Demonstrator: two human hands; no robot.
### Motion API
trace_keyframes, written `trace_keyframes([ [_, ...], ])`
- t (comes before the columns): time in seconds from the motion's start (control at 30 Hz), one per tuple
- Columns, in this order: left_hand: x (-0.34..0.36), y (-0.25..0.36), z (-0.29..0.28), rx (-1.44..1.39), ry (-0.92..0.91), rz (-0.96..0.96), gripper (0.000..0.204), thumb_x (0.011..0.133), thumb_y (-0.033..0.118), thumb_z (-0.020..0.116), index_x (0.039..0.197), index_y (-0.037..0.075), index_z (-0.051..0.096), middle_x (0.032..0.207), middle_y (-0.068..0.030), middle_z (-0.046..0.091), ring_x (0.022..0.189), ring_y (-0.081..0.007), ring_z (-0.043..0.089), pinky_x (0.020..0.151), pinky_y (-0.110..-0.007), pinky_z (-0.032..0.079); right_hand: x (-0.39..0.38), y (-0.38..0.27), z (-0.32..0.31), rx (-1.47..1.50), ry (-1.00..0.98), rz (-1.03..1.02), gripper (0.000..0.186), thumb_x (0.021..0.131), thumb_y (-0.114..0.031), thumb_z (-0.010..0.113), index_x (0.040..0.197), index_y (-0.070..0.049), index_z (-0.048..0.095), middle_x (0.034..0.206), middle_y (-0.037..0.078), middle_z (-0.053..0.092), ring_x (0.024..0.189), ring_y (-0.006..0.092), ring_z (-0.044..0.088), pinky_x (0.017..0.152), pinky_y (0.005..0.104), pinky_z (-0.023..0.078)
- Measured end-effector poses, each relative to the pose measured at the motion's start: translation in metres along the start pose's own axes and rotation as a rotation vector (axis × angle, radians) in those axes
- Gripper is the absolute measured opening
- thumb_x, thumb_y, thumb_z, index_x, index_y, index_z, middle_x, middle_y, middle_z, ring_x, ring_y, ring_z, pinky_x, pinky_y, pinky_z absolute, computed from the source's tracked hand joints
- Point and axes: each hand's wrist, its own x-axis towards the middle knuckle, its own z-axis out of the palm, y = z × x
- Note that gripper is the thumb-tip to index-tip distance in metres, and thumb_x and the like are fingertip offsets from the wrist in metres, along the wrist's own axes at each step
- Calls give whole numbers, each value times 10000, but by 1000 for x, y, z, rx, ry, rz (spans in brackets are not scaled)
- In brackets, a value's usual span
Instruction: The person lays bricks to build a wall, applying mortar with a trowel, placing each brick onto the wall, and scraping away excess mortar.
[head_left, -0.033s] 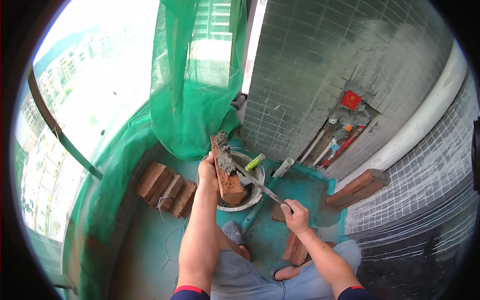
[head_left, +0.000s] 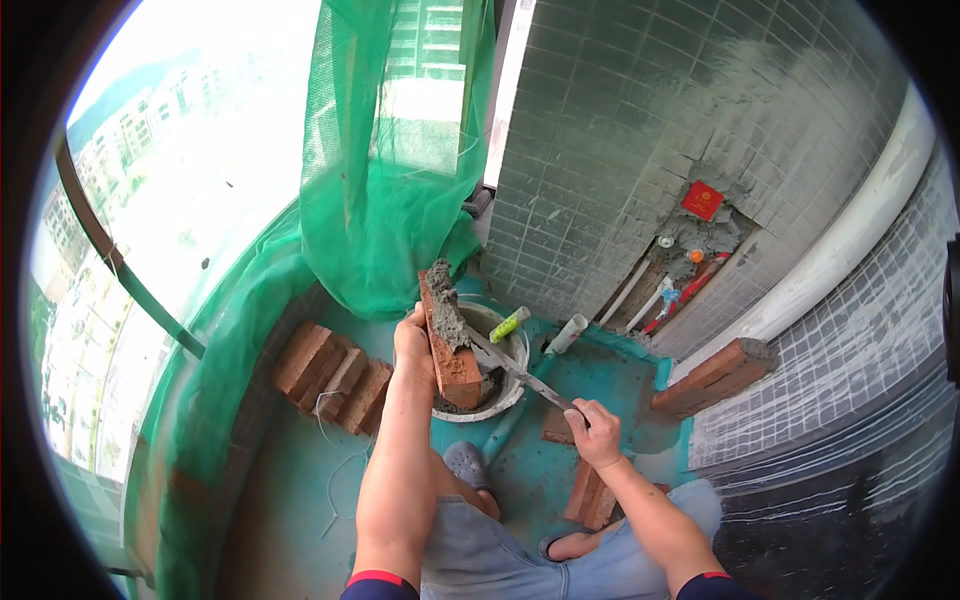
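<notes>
My left hand [head_left: 413, 345] grips a red brick [head_left: 459, 378] with a lumpy layer of grey mortar [head_left: 445, 305] along its top, held over a round bucket [head_left: 478, 408]. My right hand [head_left: 592, 432] is closed on the handle of a long flat metal trowel [head_left: 528, 378], whose far end lies against the mortar on the brick. The bucket is partly hidden behind the brick; mortar and a green-marked white tube [head_left: 510, 323] show in it.
Stacked bricks [head_left: 330, 375] at left, more bricks [head_left: 590, 495] near my feet, an upright mortared brick [head_left: 705, 385] at right. Green netting [head_left: 360, 230] borders the bright opening. A floor pipe stub [head_left: 567, 335], wall pipes [head_left: 670, 295] and a white pipe [head_left: 820, 265] are on the right.
The brick, the mortar on it and my left hand are very slightly higher than in the earlier frame. Otherwise the view looks the same.
</notes>
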Motion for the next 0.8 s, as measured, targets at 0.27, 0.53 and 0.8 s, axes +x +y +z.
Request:
trace_keyframes([
  [0.27, -18, 31, 1, 87, -33, 66, 410, 1020, 316, 328, 1019, -2, 587, 863, -162, 638, 739, -304, 626, 649, -427, 525, 2, 25, -17, -94, -90, 26, 192, 892, -251, 672, 862, -61, 673, 798, 99, 672, 671, 325, 638, 572, 391, 508],
  [0.53, -34, 42, 10, 58, -1, 122, 339, 999, 303, 392, 1001, 16, 574, 846, -201, 643, 694, -327, 624, 586, -435, 517, 50, 19, 113, -327, -869, 417, 360, 959, -350, 497, 888, -64, 705, 913, 160, 704, 892, 374, 666, 774, 491, 518],
  [0.8, -16, 46, 10, 65, 16, 126, 381, 1017, 333, 355, 1008, 23, 575, 822, -188, 638, 707, -329, 615, 614, -443, 516, 39, 25, 169, -310, -975, 423, 349, 958, -287, 498, 942, -12, 712, 886, 176, 714, 821, 418, 677, 756, 498, 534],
])
